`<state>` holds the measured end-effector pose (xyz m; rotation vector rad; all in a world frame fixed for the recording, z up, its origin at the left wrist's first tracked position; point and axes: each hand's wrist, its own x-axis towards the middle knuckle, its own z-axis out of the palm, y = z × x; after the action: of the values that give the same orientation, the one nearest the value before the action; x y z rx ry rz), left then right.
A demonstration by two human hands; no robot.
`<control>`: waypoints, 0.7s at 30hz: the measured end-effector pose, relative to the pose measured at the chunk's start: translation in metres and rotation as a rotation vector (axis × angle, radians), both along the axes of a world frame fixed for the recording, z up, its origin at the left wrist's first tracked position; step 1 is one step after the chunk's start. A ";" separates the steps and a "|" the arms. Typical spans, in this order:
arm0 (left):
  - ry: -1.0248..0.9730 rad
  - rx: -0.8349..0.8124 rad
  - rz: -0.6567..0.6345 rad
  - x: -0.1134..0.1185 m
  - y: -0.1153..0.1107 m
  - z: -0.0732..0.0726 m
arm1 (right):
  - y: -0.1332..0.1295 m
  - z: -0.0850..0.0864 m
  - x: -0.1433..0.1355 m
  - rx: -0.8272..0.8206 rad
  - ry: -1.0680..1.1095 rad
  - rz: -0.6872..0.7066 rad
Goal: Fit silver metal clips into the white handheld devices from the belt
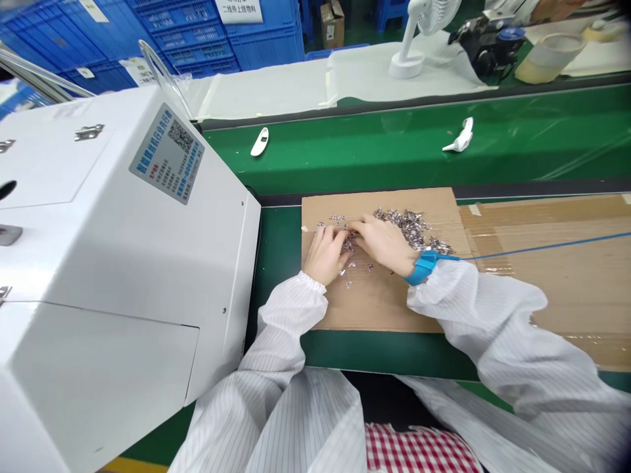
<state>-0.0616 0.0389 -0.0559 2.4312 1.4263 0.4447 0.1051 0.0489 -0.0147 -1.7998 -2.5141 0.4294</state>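
Observation:
Small shiny metal parts lie heaped on a flat cardboard sheet, with a smaller cluster and a few loose pieces to the left. Over that cluster my left hand is closed, its fingers bent and the tips close to the parts; what they grip, if anything, is too small to make out. From the right, my right hand reaches in with thumb and fingers drawn together on small metal parts of the same cluster. The fingertips of both hands almost meet. A blue wrist strap with a blue cord circles my right wrist.
A large white machine stands close on the left. More cardboard lies to the right. Beyond runs a green conveyor belt carrying two white plastic pieces. A white fan, a tape roll and another person's arm are farther back.

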 end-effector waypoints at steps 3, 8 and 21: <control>0.057 -0.015 0.012 0.004 0.011 -0.004 | 0.005 -0.002 0.000 -0.006 0.006 0.006; 0.012 0.031 0.049 -0.005 0.022 -0.004 | 0.007 -0.005 0.020 -0.022 0.043 -0.030; -0.072 0.000 -0.030 0.004 -0.005 0.009 | 0.007 -0.005 0.047 -0.152 0.130 -0.086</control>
<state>-0.0580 0.0342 -0.0465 2.4079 1.3581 0.5202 0.1522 0.0563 -0.0199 -1.8547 -2.3662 0.7270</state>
